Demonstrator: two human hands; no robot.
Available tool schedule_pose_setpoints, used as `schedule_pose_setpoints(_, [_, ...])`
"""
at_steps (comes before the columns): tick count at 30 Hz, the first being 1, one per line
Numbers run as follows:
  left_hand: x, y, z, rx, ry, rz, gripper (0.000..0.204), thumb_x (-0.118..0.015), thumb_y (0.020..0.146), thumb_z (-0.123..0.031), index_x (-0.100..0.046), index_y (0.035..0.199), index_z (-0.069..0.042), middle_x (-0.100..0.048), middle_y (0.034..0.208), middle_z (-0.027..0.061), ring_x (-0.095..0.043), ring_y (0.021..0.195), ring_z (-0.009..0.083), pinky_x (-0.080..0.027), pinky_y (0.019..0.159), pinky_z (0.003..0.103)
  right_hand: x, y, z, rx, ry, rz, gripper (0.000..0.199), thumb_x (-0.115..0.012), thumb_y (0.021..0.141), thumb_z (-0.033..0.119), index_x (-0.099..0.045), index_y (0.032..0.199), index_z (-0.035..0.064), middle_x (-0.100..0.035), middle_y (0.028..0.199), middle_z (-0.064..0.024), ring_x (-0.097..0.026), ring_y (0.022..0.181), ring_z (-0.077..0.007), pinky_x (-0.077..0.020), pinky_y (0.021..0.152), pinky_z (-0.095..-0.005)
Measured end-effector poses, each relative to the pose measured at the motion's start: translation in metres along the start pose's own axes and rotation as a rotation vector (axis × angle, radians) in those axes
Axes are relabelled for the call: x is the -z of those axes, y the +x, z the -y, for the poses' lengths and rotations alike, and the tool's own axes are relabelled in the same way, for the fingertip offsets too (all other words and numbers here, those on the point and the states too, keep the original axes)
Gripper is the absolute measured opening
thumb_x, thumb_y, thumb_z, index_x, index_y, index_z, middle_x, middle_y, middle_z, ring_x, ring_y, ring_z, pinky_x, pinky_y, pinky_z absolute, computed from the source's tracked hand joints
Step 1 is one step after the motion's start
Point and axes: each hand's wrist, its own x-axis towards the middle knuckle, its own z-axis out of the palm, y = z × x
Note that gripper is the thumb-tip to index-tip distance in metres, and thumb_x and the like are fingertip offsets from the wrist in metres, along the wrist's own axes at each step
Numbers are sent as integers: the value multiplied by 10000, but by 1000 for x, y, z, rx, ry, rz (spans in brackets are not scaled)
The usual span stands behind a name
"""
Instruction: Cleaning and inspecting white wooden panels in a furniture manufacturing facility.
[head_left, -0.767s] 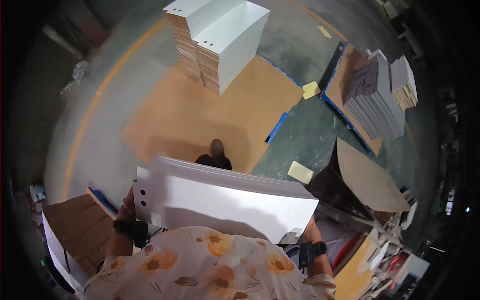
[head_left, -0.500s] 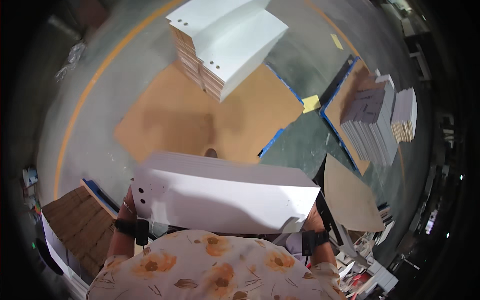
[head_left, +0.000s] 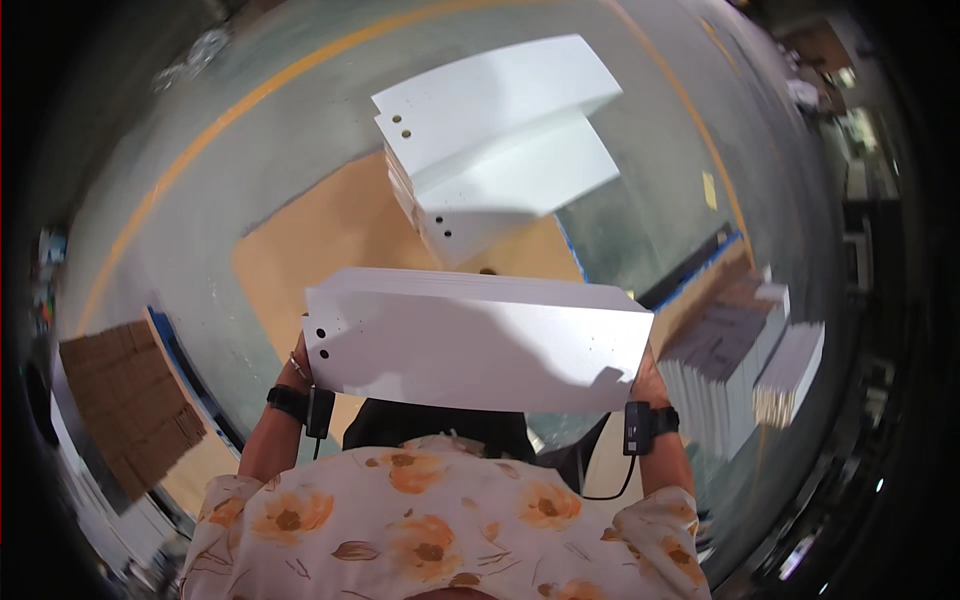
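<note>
A stack of white panels (head_left: 470, 345) is held level in front of my body, its broad white face toward me. Two dark round holes and some tiny ones show near its left end, and small dots mark the right end. My left hand (head_left: 297, 366) is closed round the left end, its fingers mostly hidden behind the panels. At the opposite end my right hand (head_left: 648, 380) grips the edge, fingers likewise largely out of sight. Ahead stands a pile of similar white panels (head_left: 500, 110) in two side-by-side rows with paired holes, apart from the held stack.
Brown board (head_left: 300, 240) lies on the floor under the pile ahead. To the right, grey-white panels (head_left: 715, 345) stand on a blue-edged pallet, beside a smaller pale stack (head_left: 790, 370). Brown stacked boards (head_left: 130, 400) sit at the left. A yellow floor line (head_left: 200, 150) curves around.
My view has shifted forward, so the pile ahead appears lower and nearer. Both hands still hold the panels, now higher in the picture and slightly to the right.
</note>
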Motion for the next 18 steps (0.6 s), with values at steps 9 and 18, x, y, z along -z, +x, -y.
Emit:
schedule_pose_setpoints(9, [-74, 69, 8, 496, -1307, -316, 452, -507, 824, -197, -376, 1238, -69, -489, 1192, 88, -482, 1074, 205, -381, 926, 328, 37, 179, 91, -179, -128, 197, 389, -379, 901, 310, -483, 1137, 18, -571, 995, -83, -567, 875, -183, -474, 753, -280])
schedule_pose_setpoints(18, [-90, 118, -14, 710, -1497, -672, 389, -376, 883, -337, -484, 1141, -67, -591, 1027, 91, -584, 891, 233, -491, 757, 378, 49, 291, 133, -272, -178, 289, 396, -376, 902, 318, -482, 1138, 18, -569, 998, -82, -565, 882, -183, -472, 760, -282])
